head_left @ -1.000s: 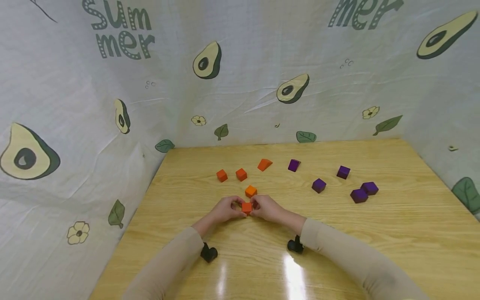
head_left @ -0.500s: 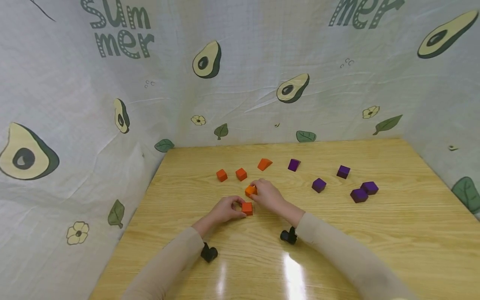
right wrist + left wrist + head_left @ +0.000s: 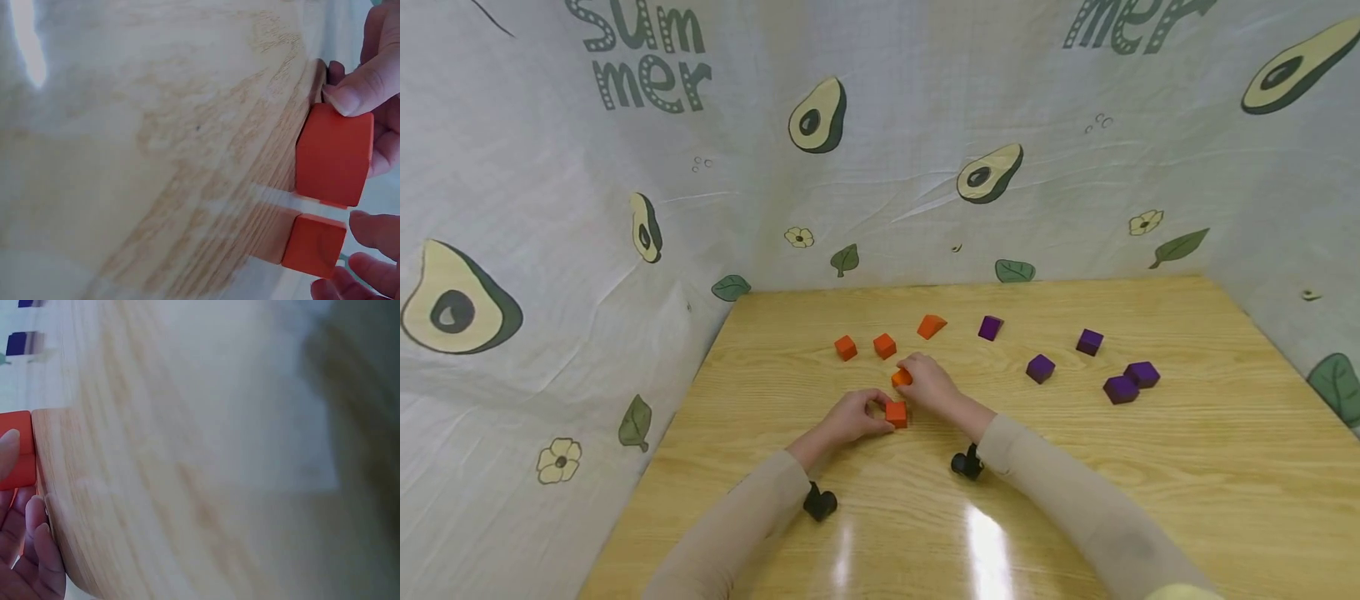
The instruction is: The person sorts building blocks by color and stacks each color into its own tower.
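I read a loose red block (image 3: 846,347) at eleven. At nine, the left hand (image 3: 852,417) pinches the near red block (image 3: 897,415), my clock's centre; if that grasp slackens, I'd expect a bump to skew it. Just beyond, at twelve, is the orange block (image 3: 901,378), grasped by the right hand (image 3: 931,385) at two; if hurried toward six, it could knock the near red block loose, or slip from an off-centre hold.

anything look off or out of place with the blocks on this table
Nothing stands out. The red block in the left hand and the orange block in the right hand show no visible damage, and the other blocks simply lie spread over the table, with no spill visible.
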